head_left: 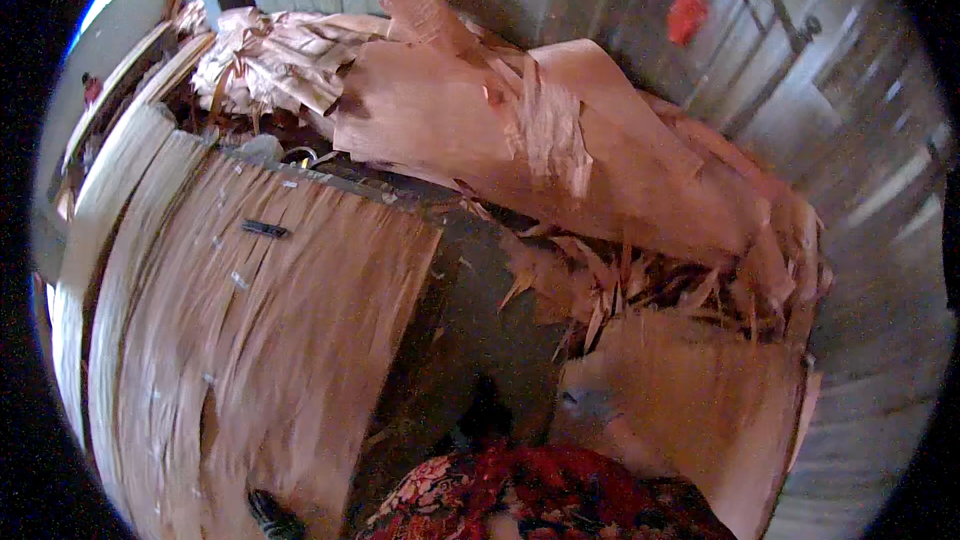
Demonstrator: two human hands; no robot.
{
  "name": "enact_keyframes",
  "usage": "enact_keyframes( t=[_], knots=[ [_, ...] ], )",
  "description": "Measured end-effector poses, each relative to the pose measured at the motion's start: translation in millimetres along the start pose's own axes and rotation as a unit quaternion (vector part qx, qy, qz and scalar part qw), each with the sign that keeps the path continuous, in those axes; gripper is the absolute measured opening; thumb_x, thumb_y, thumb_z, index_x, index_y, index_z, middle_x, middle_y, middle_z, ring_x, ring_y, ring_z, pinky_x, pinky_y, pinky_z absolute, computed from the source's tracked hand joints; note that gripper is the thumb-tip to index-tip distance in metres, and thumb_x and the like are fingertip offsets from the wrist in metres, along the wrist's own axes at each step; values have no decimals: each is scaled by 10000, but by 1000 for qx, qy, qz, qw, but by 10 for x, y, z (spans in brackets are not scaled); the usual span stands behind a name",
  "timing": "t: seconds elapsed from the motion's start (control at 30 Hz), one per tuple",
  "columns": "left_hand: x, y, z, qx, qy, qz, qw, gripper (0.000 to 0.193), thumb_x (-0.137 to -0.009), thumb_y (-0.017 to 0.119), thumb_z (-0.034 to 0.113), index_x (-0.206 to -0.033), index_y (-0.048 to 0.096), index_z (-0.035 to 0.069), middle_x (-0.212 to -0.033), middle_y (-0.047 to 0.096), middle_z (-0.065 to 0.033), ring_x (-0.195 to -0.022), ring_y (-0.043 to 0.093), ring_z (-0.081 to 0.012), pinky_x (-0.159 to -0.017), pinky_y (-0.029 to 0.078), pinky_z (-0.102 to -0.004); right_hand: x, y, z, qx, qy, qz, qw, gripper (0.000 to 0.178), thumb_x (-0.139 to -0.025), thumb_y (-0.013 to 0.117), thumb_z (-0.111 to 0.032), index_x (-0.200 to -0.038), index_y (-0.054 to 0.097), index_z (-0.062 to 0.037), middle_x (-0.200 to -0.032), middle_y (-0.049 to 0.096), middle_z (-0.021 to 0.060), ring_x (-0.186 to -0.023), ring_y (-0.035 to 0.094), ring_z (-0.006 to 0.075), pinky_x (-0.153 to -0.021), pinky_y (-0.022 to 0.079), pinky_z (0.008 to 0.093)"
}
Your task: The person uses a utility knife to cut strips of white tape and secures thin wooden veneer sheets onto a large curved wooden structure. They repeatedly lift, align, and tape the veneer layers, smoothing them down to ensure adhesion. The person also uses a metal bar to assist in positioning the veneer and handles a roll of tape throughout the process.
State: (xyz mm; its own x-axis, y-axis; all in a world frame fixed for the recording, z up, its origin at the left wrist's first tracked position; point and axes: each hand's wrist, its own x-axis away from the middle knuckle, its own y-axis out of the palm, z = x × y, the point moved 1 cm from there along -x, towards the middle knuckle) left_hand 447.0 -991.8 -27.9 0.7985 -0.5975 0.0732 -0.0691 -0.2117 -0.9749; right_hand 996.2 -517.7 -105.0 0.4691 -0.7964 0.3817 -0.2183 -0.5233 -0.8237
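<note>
Corrugated grey metal walling (600, 0) is seen behind a heap of thin, torn wood veneer sheets (540, 140), reddish-brown and curled, with splintered strips (620, 290) fallen below it. To the left a broad stack of paler veneer (260, 340) is laid flat, its edges bent by the lens, and a small dark clip-like object (264, 229) rests on top of it. A further sheet (700, 390) lies at the lower right. Red patterned cloth (540, 500), seemingly the person's clothing, fills the lower edge.

Sorting or stacking of veneer is judged to be in hand, between one sheet and the next; a fresh sheet from the torn heap would have to be lifted gently, since the wood splits along its grain. Neither of the hands is shown, so whether they are wide, narrow or holding anything cannot be told.
</note>
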Motion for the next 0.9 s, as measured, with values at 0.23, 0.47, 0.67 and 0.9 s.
enact_keyframes(
  t=[0.23,0.47,0.67,0.9],
  knots=[
    [-1019,-366,1157,162,-262,157,938,703,-854,540,160,-1417,143,19,-1479,122,-171,-1351,182,-292,-1086,218,-354,-73,-303,1425,-56,117,-103,986,276,-842,516,-310,-903,586,-49,-841,633,192,-787,612,359,-658,469,458],
    [-2237,-1336,4067,335,-203,217,894,642,-877,487,181,-1415,172,28,-1487,83,-172,-1364,130,-326,-1105,127,-392,-1892,-1082,2312,-5,82,-120,989,282,-841,517,-309,-907,600,-48,-849,641,184,-788,618,352,-666,479,448],
    [-2393,-1491,4896,100,-212,31,972,682,-817,433,276,-1389,206,-18,-1467,131,-213,-1354,115,-379,-1114,81,-434,-4386,-2543,2230,124,-38,-18,991,286,-840,518,-308,-911,613,-47,-857,647,178,-790,622,347,-673,488,440],
    [-2413,-1423,4891,120,-190,101,969,760,-748,502,343,-1373,250,-8,-1431,205,-235,-1322,173,-424,-1091,117,-506,-6737,-3089,1602,173,-197,-88,961,276,-839,509,-284,-886,633,-42,-799,659,153,-679,642,259,-619,503,365]
  ],
)
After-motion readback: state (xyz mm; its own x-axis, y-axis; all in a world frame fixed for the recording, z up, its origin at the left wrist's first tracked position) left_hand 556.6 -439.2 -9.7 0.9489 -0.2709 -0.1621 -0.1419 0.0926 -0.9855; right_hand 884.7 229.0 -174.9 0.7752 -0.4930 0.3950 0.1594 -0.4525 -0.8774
